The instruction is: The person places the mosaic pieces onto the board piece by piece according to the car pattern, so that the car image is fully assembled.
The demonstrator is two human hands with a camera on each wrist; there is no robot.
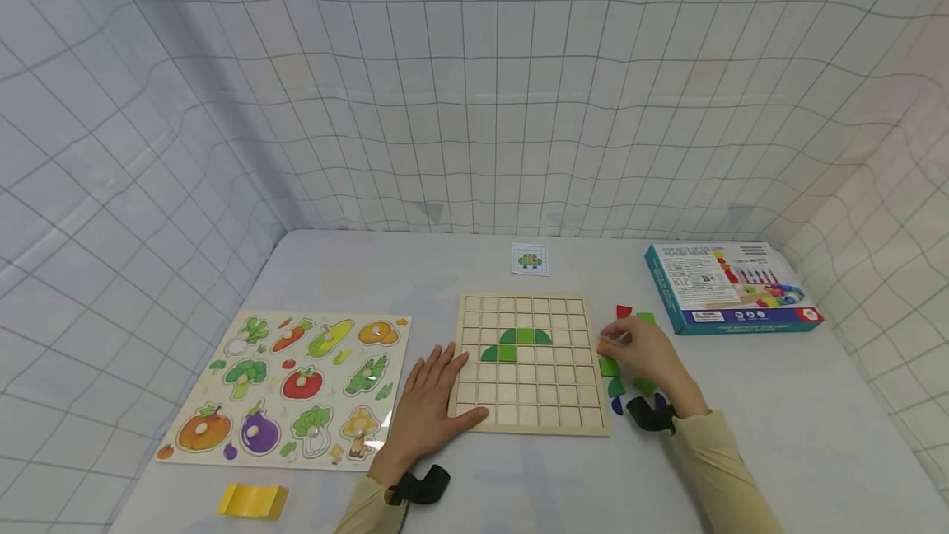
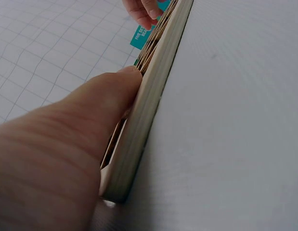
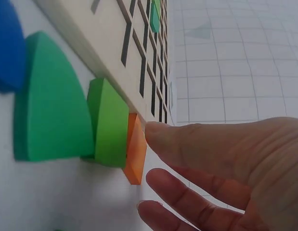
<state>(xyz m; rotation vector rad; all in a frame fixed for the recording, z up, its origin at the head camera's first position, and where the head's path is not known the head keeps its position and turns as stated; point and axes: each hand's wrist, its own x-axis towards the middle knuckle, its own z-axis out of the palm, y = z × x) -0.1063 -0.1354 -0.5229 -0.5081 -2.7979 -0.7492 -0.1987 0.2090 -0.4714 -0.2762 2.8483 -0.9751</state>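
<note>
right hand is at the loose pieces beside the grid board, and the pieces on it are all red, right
Not red: the head view shows the pieces on the board are green. The right hand is indeed at the loose pieces beside the grid board.

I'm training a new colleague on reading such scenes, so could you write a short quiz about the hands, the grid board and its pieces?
1. True or false: the left hand is holding the yellow block.
2. Which colour of piece is nearest the right hand's thumb? A blue, B orange, C red.
3. How many green pieces sit in the grid board?

Key:
1. False; it rests against the grid board.
2. B; the orange piece.
3. Five.
</note>
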